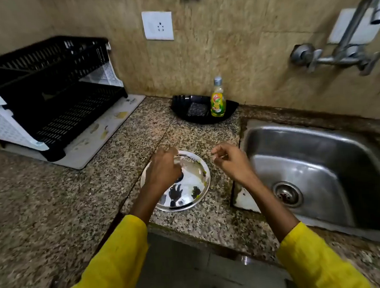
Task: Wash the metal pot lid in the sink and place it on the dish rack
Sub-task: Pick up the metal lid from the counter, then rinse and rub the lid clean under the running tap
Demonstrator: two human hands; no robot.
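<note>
A round shiny metal pot lid (188, 189) lies flat on the granite counter, left of the steel sink (318, 172). It has yellow-green smears and dark bits on it. My left hand (163, 169) hovers over the lid's upper left part, fingers curled, covering its middle; whether it touches the lid I cannot tell. My right hand (230, 161) hangs above the counter between the lid and the sink, fingers loosely curled, holding nothing. The black two-tier dish rack (49, 89) stands at the far left on a white mat.
A black tray (182, 104) at the back wall holds a dark scrub pad (197, 109) and a yellow dish-soap bottle (218, 100). A wall tap (342, 52) projects above the sink. A wall socket (157, 25) sits above the counter. The counter's front edge is near my sleeves.
</note>
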